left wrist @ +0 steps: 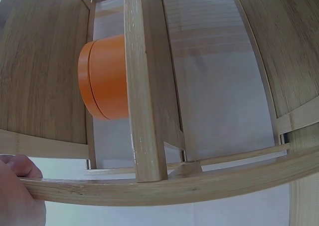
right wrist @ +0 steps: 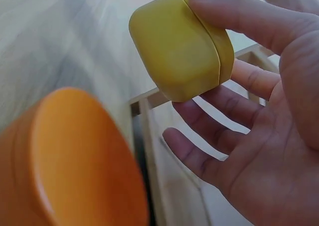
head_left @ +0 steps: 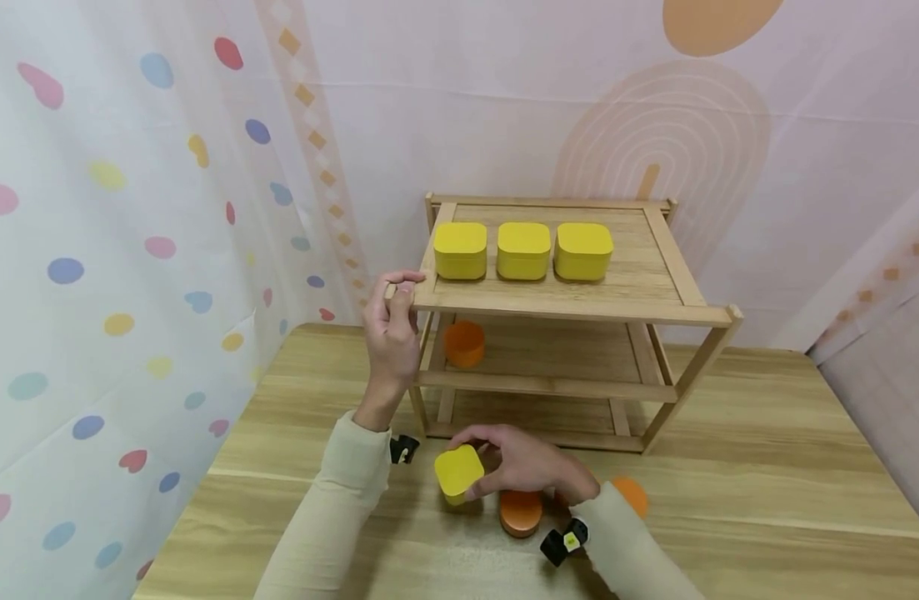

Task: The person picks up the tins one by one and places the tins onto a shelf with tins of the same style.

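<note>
The right hand (head_left: 521, 458) pinches a yellow box (head_left: 459, 472) in its grip. The left hand (head_left: 393, 333) grips a wooden rack (head_left: 564, 310), fingers curled.

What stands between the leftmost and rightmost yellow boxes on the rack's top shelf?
A third yellow lidded box, middle of the row, seen in the head view.
</note>
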A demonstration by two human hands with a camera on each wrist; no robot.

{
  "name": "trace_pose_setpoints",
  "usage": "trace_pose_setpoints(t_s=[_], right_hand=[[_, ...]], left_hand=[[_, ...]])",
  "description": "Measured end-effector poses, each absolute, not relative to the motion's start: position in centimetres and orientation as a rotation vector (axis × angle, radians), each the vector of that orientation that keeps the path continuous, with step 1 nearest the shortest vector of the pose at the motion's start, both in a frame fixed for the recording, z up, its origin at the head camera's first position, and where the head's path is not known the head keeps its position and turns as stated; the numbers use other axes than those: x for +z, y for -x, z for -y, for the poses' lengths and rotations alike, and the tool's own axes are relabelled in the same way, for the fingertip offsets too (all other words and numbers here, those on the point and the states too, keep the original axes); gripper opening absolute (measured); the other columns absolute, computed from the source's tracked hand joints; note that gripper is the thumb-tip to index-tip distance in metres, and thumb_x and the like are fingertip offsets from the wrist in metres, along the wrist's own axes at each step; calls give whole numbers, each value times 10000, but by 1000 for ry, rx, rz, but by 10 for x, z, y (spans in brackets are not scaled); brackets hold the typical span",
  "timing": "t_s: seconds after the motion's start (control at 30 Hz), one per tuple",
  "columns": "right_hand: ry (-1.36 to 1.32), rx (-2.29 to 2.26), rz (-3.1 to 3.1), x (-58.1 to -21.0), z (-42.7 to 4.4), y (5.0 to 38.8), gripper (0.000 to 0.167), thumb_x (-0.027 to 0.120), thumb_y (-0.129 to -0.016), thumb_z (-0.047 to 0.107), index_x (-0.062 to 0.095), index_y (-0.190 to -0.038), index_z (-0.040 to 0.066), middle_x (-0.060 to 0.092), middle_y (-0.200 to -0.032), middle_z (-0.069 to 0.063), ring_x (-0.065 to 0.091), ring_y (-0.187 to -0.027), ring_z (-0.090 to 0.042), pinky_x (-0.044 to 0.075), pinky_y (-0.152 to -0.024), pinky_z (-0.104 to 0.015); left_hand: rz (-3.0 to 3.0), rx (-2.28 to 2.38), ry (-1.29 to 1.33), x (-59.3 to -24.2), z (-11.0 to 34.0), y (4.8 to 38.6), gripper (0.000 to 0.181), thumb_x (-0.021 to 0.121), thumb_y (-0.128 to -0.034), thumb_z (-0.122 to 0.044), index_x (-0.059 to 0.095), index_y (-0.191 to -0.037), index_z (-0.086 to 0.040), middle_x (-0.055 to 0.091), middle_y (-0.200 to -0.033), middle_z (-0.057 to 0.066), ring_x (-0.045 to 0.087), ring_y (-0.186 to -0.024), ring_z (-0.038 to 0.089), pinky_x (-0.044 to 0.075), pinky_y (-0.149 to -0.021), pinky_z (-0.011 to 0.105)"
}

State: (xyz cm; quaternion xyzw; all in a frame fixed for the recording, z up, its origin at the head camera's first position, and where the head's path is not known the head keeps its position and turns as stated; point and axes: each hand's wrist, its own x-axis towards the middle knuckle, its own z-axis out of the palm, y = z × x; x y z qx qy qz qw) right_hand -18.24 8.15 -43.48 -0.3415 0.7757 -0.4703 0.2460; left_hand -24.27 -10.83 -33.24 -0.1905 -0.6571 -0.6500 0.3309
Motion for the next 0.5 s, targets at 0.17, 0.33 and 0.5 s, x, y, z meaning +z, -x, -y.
trace_pose_setpoints(t_s=[0.17,0.33,0.5], right_hand=[[1013,-1266,-2172,-423,-87,179,557,824,-810,204,583,-1312,174,627,-1197,46,571,-1025,-139,485,-987,-424],[1068,-1277,-2198,-414,-92,176,548,816,-820,227,586,-1314,171,642,-1193,42,569,-1046,-161,469,-993,-429],[1071,-1300,-2205,-408,-96,174,545,813,-825,244,588,-1317,177,641,-1230,45,572,-1065,-175,462,-994,-435]], left_hand=[[1726,-1688,496,-333,109,242,330,393,-1025,-192,604,-1074,57,329,-478,-37,269,-383,107,230,-362,241],[1723,-1689,500,-333,109,242,327,396,-1024,-188,607,-1071,56,333,-477,-37,275,-385,103,232,-363,240],[1743,-1712,511,-330,111,241,312,389,-1019,-166,608,-1066,51,351,-478,-37,296,-393,106,255,-373,236]])
